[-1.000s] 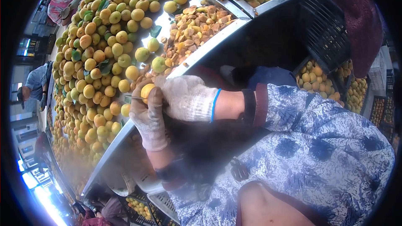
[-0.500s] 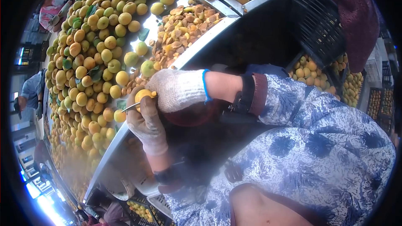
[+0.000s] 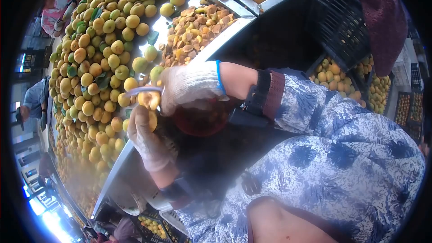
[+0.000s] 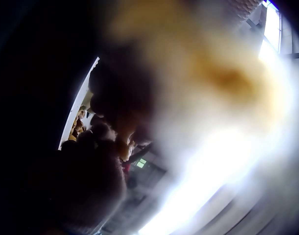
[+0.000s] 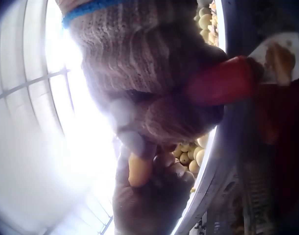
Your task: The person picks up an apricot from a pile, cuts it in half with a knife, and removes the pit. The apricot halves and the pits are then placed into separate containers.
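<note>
In the head view, two gloved hands meet at the edge of the metal table point(image 3: 211, 49). My right hand point(image 3: 191, 85), in a blue-edged knit glove, grips a knife by its red handle point(image 5: 223, 83). Its thin blade point(image 3: 137, 91) points left, over the fruit. Right below the blade shows the cut face of an apricot piece point(image 3: 149, 100), yellow around a brownish hollow. My left hand point(image 3: 146, 139), gloved too, holds another apricot piece point(image 3: 153, 120) between thumb and fingers. Blurred yellow flesh fills much of the left wrist view.
Whole apricots point(image 3: 96, 81) heap over the table's left. Cut, browned pieces point(image 3: 193, 31) lie near its edge. Below the hands is a dark red basin point(image 3: 200, 119). Black crates point(image 3: 339, 18) and crated apricots point(image 3: 335, 78) stand to the right. Other people point(image 3: 33, 99) are at the left.
The apricot looked whole at first. Now it is cut and parted, its inner face showing. The left hand has shifted slightly down and left, and the blade has swung up from the fruit.
</note>
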Motion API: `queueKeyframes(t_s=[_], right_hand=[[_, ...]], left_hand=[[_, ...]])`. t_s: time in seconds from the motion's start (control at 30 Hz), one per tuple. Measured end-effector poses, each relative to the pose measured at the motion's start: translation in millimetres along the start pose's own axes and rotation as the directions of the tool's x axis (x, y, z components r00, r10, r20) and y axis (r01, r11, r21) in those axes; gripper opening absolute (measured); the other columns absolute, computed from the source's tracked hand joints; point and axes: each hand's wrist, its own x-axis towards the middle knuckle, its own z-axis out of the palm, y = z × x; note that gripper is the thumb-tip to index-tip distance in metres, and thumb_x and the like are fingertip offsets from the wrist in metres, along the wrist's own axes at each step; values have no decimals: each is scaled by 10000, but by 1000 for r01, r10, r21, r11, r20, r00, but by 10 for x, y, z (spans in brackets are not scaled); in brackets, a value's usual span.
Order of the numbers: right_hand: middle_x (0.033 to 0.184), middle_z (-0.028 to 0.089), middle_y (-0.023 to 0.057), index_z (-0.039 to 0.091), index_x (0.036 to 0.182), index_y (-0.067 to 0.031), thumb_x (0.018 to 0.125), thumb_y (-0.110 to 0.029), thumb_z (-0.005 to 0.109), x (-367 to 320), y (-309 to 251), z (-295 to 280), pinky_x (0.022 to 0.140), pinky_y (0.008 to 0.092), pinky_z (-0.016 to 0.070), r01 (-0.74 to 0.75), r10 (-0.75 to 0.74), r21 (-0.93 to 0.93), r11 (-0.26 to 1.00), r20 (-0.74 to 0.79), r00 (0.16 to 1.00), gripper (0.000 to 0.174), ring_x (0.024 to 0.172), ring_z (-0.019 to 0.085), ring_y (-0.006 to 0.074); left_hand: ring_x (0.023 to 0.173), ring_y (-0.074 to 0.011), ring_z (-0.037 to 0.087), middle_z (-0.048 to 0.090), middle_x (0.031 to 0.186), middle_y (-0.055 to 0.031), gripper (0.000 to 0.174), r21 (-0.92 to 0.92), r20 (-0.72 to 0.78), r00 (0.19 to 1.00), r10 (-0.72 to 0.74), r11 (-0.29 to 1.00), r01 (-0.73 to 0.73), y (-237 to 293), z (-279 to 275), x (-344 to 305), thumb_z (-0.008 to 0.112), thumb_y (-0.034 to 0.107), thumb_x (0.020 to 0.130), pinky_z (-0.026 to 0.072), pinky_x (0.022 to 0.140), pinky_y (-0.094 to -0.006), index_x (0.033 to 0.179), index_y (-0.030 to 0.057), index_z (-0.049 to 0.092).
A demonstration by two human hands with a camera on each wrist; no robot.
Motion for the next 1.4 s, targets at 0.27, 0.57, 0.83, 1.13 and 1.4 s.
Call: queueKeyframes(t_s=[0.27, 0.57, 0.83, 1.13, 1.4], right_hand=[[549, 523, 85, 596, 737, -18, 737, -219, 648, 124, 66, 22, 369, 316, 421, 313, -307, 46, 949, -101, 946, 208, 415, 518, 203], [747, 646, 177, 658, 877, -8, 819, -338, 619, 230, 133, 71, 680, 368, 491, 333, -385, -246, 910, -207, 899, 337, 724, 644, 290], [810, 656, 200, 669, 814, -20, 822, -409, 547, 89, 119, 309, 803, 413, 493, 494, -563, -280, 823, -292, 773, 408, 830, 640, 355], [835, 648, 174, 662, 870, -68, 793, -358, 618, 76, 156, 501, 744, 420, 487, 335, -454, -346, 877, -365, 813, 303, 827, 628, 362], [909, 666, 146, 665, 1026, -29, 822, -255, 656, 245, 215, 476, 788, 317, 493, 432, -392, 62, 900, -315, 864, 305, 862, 642, 208]], left_hand=[[763, -78, 489, 573, 872, -5, 308, 93, -33, 997, -69, 993, 72, 12, 44, 9, 548, 291, 941, 401, 699, -216, 978, -8, 613], [837, -98, 537, 592, 937, -20, 440, -192, -24, 988, -150, 971, 143, 104, 240, -2, 472, 398, 978, 433, 738, -224, 1126, -1, 586], [886, -157, 596, 627, 964, -94, 375, -211, -254, 966, -37, 977, -18, -81, 251, 11, 517, 302, 961, 489, 778, -284, 1092, -46, 568], [948, -153, 591, 606, 1072, -103, 513, 421, -243, 948, 207, 903, -89, -312, 104, -79, 779, 108, 753, 487, 852, -281, 1152, -45, 497], [986, -193, 598, 588, 1115, -116, 499, -631, -124, 949, -291, 761, 151, -18, 231, -32, 486, 424, 966, 506, 858, -312, 1212, -11, 483]])
